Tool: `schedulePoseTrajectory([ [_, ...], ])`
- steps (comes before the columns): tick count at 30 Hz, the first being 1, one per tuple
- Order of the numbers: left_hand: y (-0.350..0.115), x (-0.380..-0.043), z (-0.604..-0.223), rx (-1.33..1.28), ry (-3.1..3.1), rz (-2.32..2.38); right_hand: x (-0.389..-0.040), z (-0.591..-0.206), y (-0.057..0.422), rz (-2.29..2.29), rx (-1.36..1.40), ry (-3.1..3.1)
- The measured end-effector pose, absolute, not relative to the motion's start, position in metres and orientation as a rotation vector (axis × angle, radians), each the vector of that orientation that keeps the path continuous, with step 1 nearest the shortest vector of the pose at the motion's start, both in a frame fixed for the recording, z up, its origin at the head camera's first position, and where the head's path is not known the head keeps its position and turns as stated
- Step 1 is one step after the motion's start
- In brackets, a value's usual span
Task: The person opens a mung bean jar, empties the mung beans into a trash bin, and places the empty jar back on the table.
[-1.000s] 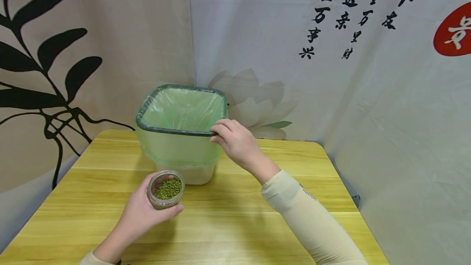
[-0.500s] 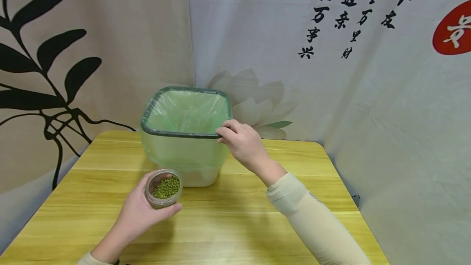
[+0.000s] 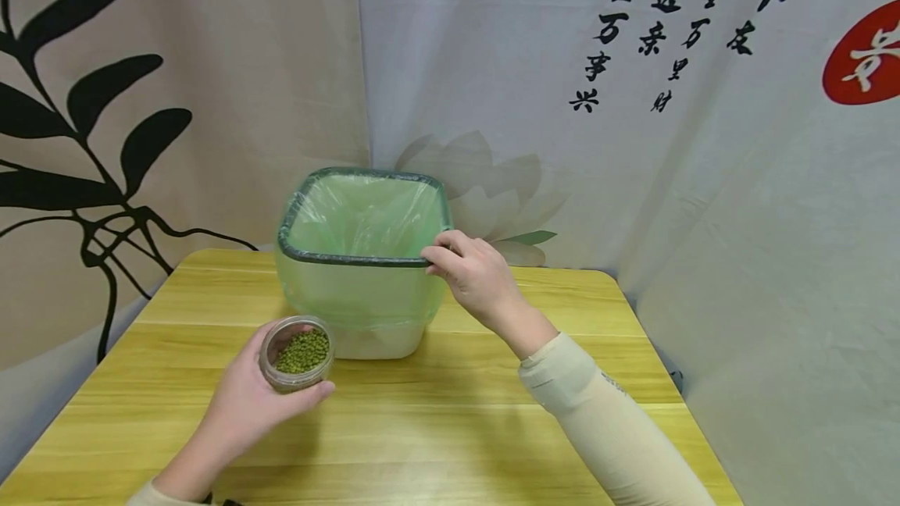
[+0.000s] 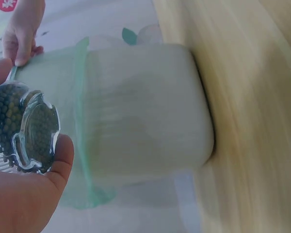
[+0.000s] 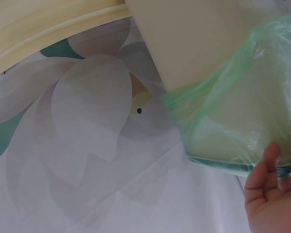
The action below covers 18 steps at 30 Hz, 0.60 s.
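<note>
My left hand (image 3: pixel 246 400) holds a small clear jar (image 3: pixel 271 378) by its side, tilted so that its uncovered mouth faces the camera. Green beans (image 3: pixel 302 351), probably mung beans, fill part of it. Behind it on the table stands a whitish bin (image 3: pixel 376 343) lined with a thin green bag (image 3: pixel 351 295), folded down over the outside. The fingers and thumb of my right hand (image 3: pixel 481 279) grip the bin's dark rim (image 3: pixel 351 259) at the near right corner. In the left wrist view, beans (image 4: pixel 9 109) show through the jar wall. The right wrist view shows fingertips (image 5: pixel 271 155) against the bag's edge.
The wooden table (image 3: pixel 492 428) ends close behind the bin. A light cloth backdrop (image 3: pixel 492 61) with black writing and a pale flower hangs there, and more cloth (image 3: pixel 794 295) hangs along the right side. A dark plant print (image 3: pixel 116 92) is at left.
The bin has slid to the right and slightly toward me, with my right hand on its rim. My left hand and the jar have shifted a little to the left.
</note>
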<state>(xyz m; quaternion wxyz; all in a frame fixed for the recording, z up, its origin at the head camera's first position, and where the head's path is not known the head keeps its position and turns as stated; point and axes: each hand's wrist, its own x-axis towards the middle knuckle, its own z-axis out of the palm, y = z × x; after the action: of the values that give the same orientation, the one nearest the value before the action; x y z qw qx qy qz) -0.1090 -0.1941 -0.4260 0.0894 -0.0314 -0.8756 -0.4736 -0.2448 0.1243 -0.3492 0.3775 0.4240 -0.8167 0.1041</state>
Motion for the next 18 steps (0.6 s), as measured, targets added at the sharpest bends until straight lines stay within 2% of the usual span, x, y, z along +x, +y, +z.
schedulePoseTrajectory([
  [18, -0.236, -0.114, -0.387, -0.088, -2.578, -1.249, -0.246, -0.348, 0.130, 0.285, 1.095, -2.098],
])
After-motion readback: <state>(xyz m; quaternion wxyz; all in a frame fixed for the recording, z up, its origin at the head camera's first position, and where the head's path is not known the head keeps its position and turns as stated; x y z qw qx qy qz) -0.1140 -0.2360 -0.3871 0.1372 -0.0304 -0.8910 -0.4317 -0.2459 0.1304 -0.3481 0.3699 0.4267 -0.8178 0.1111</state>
